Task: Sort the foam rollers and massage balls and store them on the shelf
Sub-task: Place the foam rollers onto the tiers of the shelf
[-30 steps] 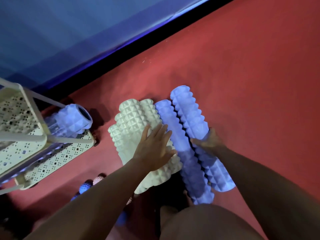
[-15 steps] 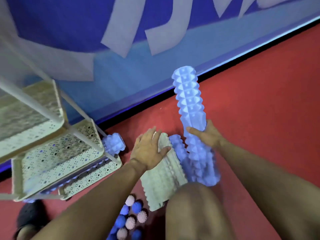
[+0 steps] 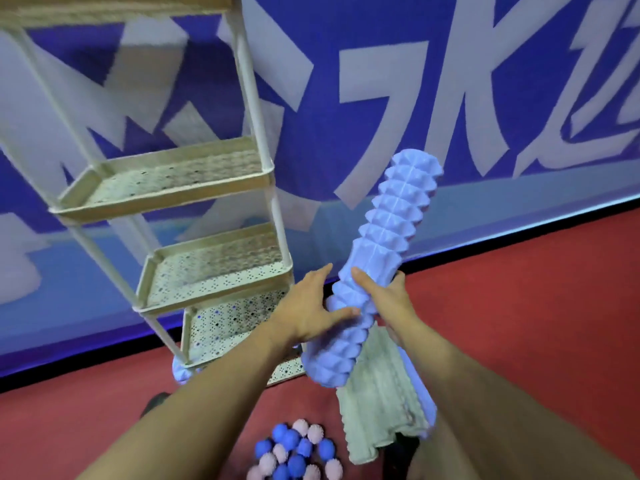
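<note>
- The blue roller (image 3: pixel 381 271) is off the floor, tilted, its far end up toward the wall banner (image 3: pixel 415 98) and its near end low, just right of the shelf (image 3: pixel 207 216).
- The right hand (image 3: pixel 388 299) grasps it a little below mid-length, thumb on the near face and fingers (image 3: pixel 398 277) wrapped round the back.
- The left hand (image 3: pixel 308 310) lies against the roller's left side with fingers fairly straight; the thumb touches the ridges. It looks to be steadying more than clenching.
- Handling, as a judgement: foam, so probably light for its length and stiff enough not to sag. The knobbed ridges give good purchase, so slipping is unlikely.
- It is long, so a one-handed hold low down lets the far end swing. Better one hand toward each end, or one at the middle.
- The shelf trays look shorter than the roller, so it may overhang; one blue roller end (image 3: pixel 183 370) already pokes out of the bottom tray.
- The pale roller (image 3: pixel 377 403) lies on the red floor (image 3: pixel 519 323) beneath the lifted one; another blue one seems to lie beside it, mostly hidden.
- The balls (image 3: pixel 294 455), blue and pink, sit in a heap on the floor near the person's legs. They are spiky and small, so they may roll in a tray.
</note>
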